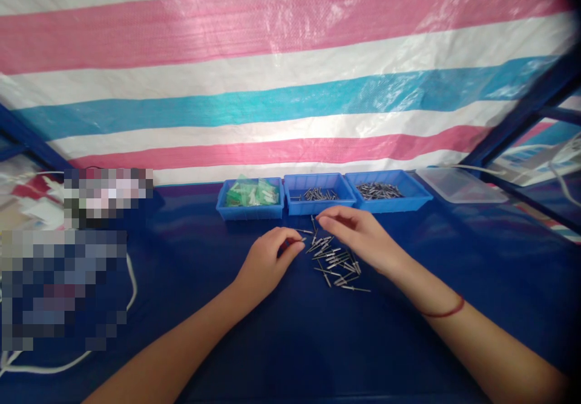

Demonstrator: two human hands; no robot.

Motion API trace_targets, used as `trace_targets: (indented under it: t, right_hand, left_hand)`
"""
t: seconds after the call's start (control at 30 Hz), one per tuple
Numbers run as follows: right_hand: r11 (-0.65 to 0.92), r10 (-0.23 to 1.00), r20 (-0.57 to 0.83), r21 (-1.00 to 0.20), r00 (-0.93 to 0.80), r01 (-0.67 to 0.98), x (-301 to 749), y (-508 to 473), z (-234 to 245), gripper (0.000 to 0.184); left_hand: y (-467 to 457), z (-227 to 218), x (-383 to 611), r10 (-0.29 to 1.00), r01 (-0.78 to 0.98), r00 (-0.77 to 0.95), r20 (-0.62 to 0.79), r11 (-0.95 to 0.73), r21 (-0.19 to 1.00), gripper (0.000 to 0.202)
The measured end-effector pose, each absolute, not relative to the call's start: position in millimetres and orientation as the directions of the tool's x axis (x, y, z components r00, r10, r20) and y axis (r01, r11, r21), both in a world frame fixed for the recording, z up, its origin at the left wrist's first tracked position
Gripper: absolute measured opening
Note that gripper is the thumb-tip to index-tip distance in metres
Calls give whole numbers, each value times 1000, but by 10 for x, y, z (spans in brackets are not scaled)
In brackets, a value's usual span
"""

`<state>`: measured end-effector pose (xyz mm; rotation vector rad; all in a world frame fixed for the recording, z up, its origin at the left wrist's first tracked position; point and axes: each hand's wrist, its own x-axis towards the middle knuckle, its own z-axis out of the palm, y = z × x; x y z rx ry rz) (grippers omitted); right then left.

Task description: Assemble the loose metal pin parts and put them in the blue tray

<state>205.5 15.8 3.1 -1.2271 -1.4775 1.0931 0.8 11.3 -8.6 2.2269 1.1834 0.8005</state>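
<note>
1. Far left: white flexible cable [132, 283], curving over the dark blue, smooth tabletop [290, 337].
2. Blue rectangular plastic bin [249, 213] containing green-and-white packets.
3. Left hand [267, 262]: thumb and forefinger narrow, nearly meeting; silvery tip visible there, grip cannot be told.
4. Second blue plastic bin [320, 207], just beside the first: silvery metal pin-shaped pieces inside, part of its floor bare.
5. Scattered silvery metal pin-shaped pieces [334, 263]: on tabletop, between and below the hands, pointing various ways.
6. Right hand [356, 234]: fingers bent, tips near the pile's upper edge; cannot tell whether holding. Thin dark-red wrist cord [447, 314].
7. Third blue plastic bin [399, 204]: more such pieces.
8. Translucent flat plastic sheet [460, 185], right of bins.
</note>
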Motion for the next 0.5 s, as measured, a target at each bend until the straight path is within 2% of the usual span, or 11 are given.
trace_targets:
  t: [0.07, 0.17, 0.37, 0.5]
  right_hand:
    - [233, 960, 177, -933, -215, 275, 1967, 102, 8, 25]
    - [312, 936, 229, -891, -267, 329, 1915, 64, -31, 26]
    - [310, 922, 182, -876, -343, 370, 1918, 45, -12, 29]
    - [208, 928, 87, -927, -362, 311, 1904, 29, 31, 29]
  left_hand:
    - [110, -83, 10, 863, 508, 420, 282, -480, 715, 18]
    - [106, -85, 9, 868, 473, 404, 290, -469, 745, 16]
    - [111, -55, 3, 886, 469, 359, 293, -443, 764, 16]
    - [104, -19, 0, 888, 411, 353, 295, -430, 804, 13]
